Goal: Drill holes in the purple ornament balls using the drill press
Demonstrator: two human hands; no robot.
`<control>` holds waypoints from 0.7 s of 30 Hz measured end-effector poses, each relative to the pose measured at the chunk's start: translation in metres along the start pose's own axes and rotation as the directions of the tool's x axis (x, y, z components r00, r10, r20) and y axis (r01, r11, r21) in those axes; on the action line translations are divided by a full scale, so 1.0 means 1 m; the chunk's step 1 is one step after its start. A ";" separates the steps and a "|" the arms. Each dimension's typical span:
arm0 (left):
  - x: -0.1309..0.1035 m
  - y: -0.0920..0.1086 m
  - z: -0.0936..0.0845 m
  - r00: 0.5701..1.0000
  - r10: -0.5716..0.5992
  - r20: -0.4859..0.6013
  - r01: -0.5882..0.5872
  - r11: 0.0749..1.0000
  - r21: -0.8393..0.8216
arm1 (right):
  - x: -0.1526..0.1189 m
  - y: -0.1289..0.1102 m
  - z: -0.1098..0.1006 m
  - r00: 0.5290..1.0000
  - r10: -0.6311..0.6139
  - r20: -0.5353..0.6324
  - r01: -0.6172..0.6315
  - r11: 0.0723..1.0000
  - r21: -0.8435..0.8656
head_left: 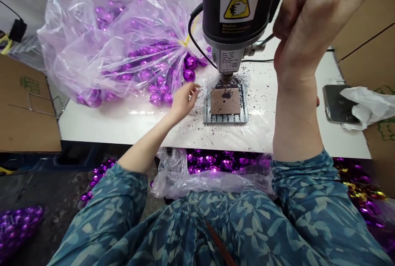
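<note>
My right hand (308, 23) is closed round the feed lever (268, 40) of a small black bench drill press (239, 31) with a warning label. Most of the lever is hidden by the fist. Beneath the chuck (226, 77), a brown board (224, 105) with a dark hole lies on the grooved metal base (226, 120), strewn with dark shavings. My left hand (184, 100) hovers left of the base, its fingers loosely bent and apart, with nothing visible in them. Just beyond it are shiny purple balls (189, 75) beside a tied clear plastic bag (123, 58) full of them.
Shavings and clear film lie on the white table (123, 124). A phone (338, 103) and crumpled white tissue (367, 105) rest at the right. Cardboard boxes (27, 109) flank the table. Below its front edge is an open bag of purple balls (226, 162).
</note>
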State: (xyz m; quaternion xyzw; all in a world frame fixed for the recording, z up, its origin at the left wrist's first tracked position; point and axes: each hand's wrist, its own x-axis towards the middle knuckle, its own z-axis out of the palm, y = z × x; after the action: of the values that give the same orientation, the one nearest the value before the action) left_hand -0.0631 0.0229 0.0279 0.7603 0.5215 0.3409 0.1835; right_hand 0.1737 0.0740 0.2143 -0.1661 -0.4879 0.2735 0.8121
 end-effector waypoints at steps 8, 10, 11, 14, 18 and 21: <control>0.097 -0.069 0.021 0.982 -0.138 0.130 0.060 0.877 0.477 | 0.000 0.006 0.001 0.998 0.024 -0.065 -0.022 0.999 0.032; 0.093 -0.068 0.016 0.989 -0.139 0.044 0.109 0.908 0.404 | -0.002 0.006 0.000 0.999 0.008 -0.050 -0.006 0.999 0.037; 0.089 -0.066 0.012 0.992 -0.126 -0.022 0.126 0.941 0.315 | -0.002 0.006 0.000 0.999 0.002 -0.040 0.000 0.999 0.035; 0.066 -0.049 0.000 0.979 -0.141 -0.149 0.126 0.986 -0.105 | -0.004 0.006 -0.002 1.000 -0.017 -0.021 0.018 0.999 0.036; 0.020 -0.008 0.005 0.970 -0.243 0.024 0.203 0.746 -0.634 | -0.003 0.006 -0.004 0.999 -0.039 -0.021 0.040 0.998 0.042; -0.005 0.016 0.023 0.959 -0.244 0.145 0.260 0.550 -0.794 | -0.002 0.003 -0.006 0.999 -0.047 0.010 0.047 0.999 0.006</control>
State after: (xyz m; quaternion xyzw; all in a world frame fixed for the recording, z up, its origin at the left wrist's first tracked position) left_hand -0.0372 0.0138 0.0209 0.5144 0.4122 0.5033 0.5588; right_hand 0.1769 0.0754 0.2083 -0.1506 -0.4950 0.2565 0.8164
